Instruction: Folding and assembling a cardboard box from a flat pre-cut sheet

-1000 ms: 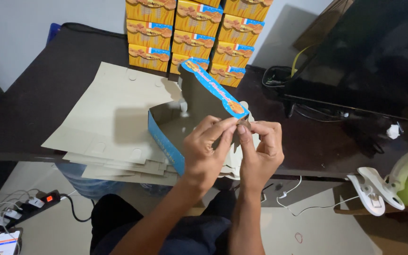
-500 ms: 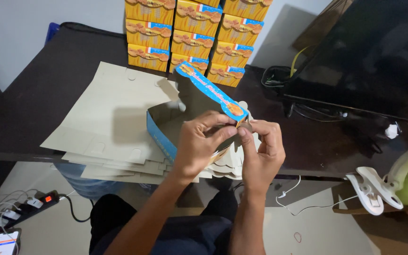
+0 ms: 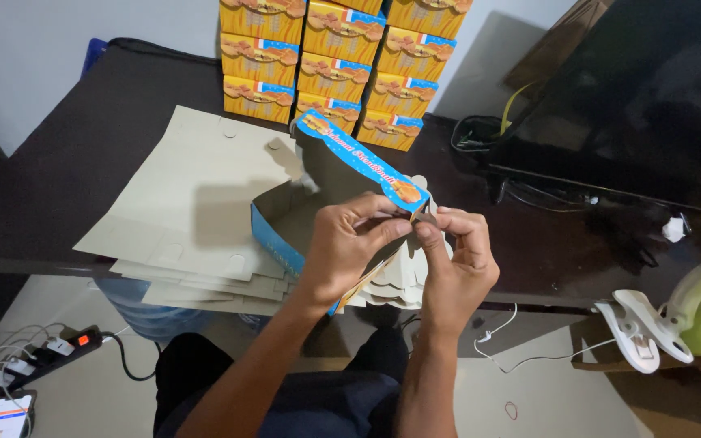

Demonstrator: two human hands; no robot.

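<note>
The fingers of both hands are pinched together on one corner of a half-folded cardboard box, thumbs pressed against forefingers so that a flap is held in place. The left hand is wrapped over the corner from the near side, and the right hand is set against it from the other, fingertips almost touching. The box is held just above the near edge of a dark table, tilted toward the camera, so that its plain grey-brown inside is seen. Its outer face is glossy blue, with a scalloped flap raised at the back. Under and beside it, a stack of flat, unfolded box blanks is laid with the matt, undyed side up. Against the wall at the back of the table, finished yellow boxes are stacked in neat rows. A dark screen is stood at the right.
</note>
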